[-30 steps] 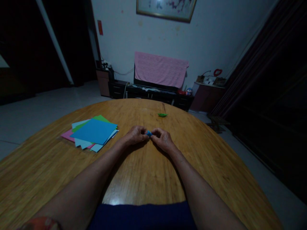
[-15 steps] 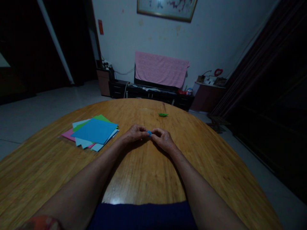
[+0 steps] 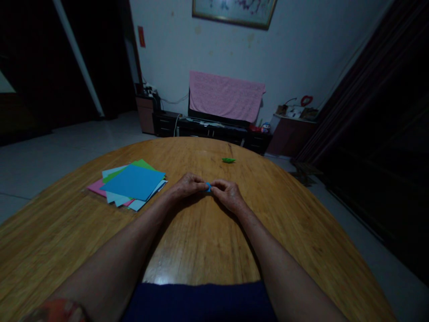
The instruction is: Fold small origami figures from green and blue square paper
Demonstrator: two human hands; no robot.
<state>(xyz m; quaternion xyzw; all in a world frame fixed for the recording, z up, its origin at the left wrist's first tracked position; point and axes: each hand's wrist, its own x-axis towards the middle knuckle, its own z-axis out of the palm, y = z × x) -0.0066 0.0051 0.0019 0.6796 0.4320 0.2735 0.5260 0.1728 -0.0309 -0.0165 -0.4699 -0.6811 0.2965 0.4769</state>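
Observation:
A small folded piece of blue paper [image 3: 208, 187] shows between my two hands, just above or on the wooden table. My left hand [image 3: 190, 184] pinches its left side, thumb and fingers pressed together. On its other side, my right hand [image 3: 227, 193] grips it between thumb and fingertips. Most of the paper is hidden by the fingers, so its full shape cannot be made out. Beyond my right hand lies a small folded green paper piece [image 3: 228, 160], pointed at its ends and touched by neither hand.
The round wooden table [image 3: 201, 250] spans the view below me. To the left of my hands rests a fanned stack of coloured paper sheets [image 3: 134, 181], a blue one on top. Past the far edge stand a low black cabinet [image 3: 214, 129] and a screen under a pink cloth [image 3: 226, 96].
Both hands stay in nearly the same place. The blue paper between the fingertips shows a slightly different, flatter outline. The paper stack and green piece have not moved on the table.

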